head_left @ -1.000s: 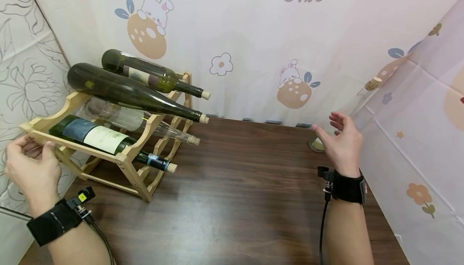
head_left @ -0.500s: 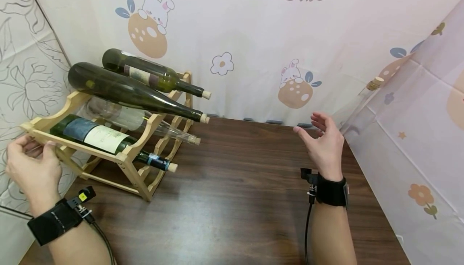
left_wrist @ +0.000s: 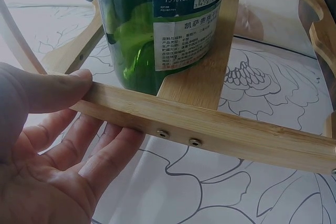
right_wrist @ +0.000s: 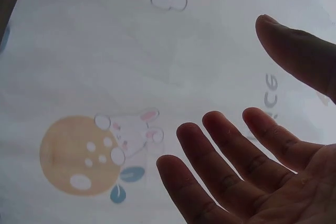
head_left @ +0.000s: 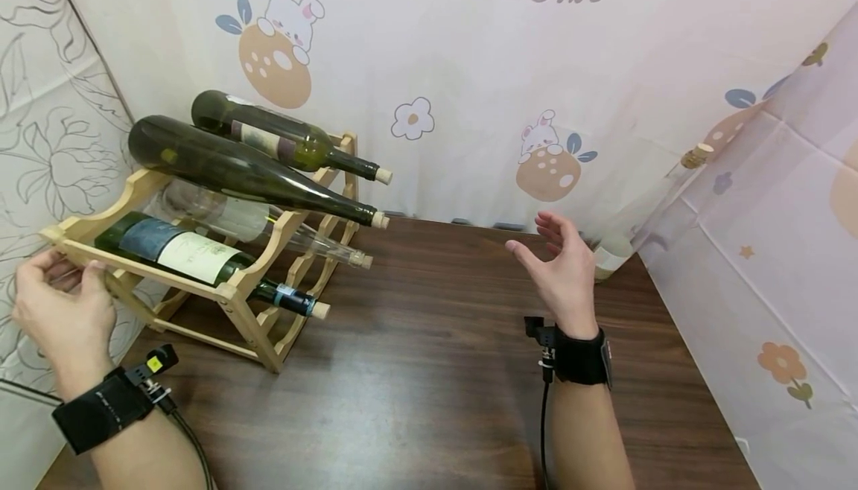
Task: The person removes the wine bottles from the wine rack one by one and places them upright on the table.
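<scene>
head: even light is filling the scene, glare is whitening the near tabletop (head_left: 355, 434) | left wrist: haze is paling the left side | right wrist: dimness is greying the curtain (right_wrist: 105, 61), shadow is darkening the right hand (right_wrist: 286, 192)

We're on pale, smooth wood now, the rack (head_left: 249, 328), with metal screws (left_wrist: 195, 142) glinting in its rail (left_wrist: 231, 129). And there's glossy glass: the long green bottle (head_left: 248, 170) shining, the clear bottle (head_left: 660, 199) on the bench (head_left: 415, 363) see-through! We've paper on the white label (left_wrist: 185, 45), wood grain with sheen across the bench, matt, creased cloth for the curtain (head_left: 456, 43).
</scene>
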The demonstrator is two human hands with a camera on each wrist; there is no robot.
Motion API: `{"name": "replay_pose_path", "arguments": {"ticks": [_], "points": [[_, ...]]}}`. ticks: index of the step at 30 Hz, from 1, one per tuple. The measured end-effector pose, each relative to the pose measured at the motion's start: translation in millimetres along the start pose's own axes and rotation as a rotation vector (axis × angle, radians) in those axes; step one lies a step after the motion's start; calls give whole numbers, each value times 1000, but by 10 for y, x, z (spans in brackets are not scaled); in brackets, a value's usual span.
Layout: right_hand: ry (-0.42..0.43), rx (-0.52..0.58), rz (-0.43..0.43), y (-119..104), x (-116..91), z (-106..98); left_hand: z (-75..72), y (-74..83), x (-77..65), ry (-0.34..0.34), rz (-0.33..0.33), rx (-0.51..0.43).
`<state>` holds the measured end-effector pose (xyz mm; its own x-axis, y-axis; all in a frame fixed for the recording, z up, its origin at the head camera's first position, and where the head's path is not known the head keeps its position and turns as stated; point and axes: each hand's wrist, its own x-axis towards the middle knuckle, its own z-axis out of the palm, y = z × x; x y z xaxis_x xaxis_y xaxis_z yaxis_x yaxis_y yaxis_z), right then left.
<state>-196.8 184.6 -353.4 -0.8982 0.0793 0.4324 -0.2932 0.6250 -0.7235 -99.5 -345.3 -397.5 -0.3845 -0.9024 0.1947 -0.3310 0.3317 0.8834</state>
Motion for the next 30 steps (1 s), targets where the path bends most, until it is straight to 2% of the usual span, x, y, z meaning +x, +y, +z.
{"name": "replay_pose_path", "arguments": {"ticks": [14,24,30], "points": [[-96,55,-26,-230,-25,350,15,-64,34,0,19,-18],[-142,75,-81,-361,-82,607,12,-86,58,-5,32,-32],[-160,85,-78,-401,-139,748,10,-72,54,-12,24,-40]]}}
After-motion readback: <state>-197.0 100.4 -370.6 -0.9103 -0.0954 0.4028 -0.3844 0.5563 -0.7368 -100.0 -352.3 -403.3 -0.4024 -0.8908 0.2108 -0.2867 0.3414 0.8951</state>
